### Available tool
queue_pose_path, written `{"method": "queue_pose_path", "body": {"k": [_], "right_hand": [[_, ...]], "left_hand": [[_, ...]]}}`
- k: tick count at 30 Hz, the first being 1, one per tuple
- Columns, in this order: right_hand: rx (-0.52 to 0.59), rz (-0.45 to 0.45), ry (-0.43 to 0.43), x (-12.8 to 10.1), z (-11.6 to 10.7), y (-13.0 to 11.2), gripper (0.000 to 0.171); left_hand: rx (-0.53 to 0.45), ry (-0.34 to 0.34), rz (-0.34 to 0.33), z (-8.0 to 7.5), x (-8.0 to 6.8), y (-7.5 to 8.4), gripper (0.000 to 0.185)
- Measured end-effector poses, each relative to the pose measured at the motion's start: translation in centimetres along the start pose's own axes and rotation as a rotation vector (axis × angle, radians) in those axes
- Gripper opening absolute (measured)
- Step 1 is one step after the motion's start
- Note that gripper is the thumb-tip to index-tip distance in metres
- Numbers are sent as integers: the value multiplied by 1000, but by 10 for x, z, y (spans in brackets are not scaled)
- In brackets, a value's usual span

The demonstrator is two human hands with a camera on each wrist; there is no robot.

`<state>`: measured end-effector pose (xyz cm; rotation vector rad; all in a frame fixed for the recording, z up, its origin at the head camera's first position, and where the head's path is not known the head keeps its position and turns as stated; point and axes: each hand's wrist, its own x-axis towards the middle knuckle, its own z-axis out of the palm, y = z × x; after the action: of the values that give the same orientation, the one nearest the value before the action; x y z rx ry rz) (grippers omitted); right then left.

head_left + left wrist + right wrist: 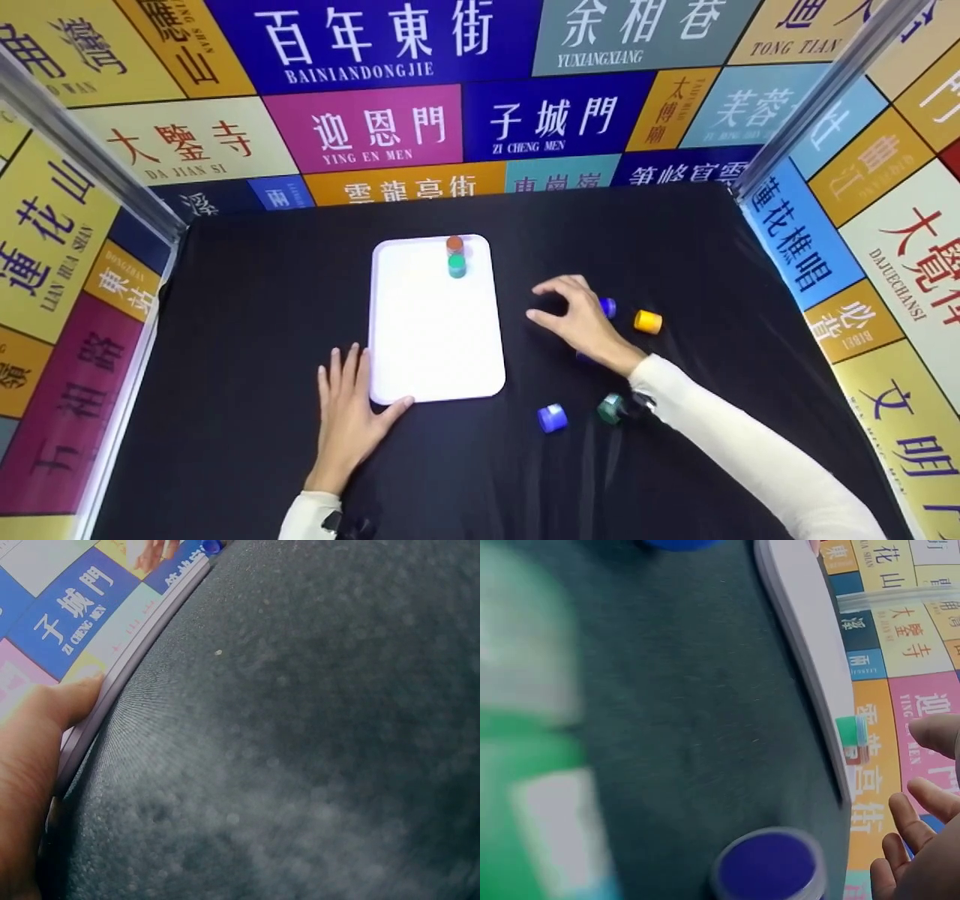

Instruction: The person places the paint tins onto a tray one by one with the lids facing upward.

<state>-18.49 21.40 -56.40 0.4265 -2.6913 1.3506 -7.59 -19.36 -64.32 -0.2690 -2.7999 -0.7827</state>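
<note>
Small round paint jars lie loose on the black cloth to the right of the white rectangular plastic tray. From my seat I see my right hand hovering among them, fingers spread and loosely curved over a blue-lidded jar, though I cannot tell whether it touches it. An orange-yellow jar sits just beside. A blue jar and a dark green jar lie nearer the sleeve. My left hand rests flat, fingers straight and slightly spread, thumb against the tray's near corner. On the tray's far edge stand a brown-lidded jar and a green-lidded jar, touching.
</note>
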Motion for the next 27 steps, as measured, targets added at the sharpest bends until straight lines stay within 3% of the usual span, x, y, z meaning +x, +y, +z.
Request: {"method": "queue_pose_path", "body": {"k": [14, 19, 27], "right_hand": [[38, 55, 41, -41, -13, 23, 37], [47, 8, 60, -52, -15, 29, 38], [-38, -110, 124, -63, -21, 38, 40]], "left_hand": [[2, 12, 7, 1, 1, 1, 113], [1, 4, -5, 1, 2, 3, 113], [3, 12, -2, 0, 2, 1, 113]]}}
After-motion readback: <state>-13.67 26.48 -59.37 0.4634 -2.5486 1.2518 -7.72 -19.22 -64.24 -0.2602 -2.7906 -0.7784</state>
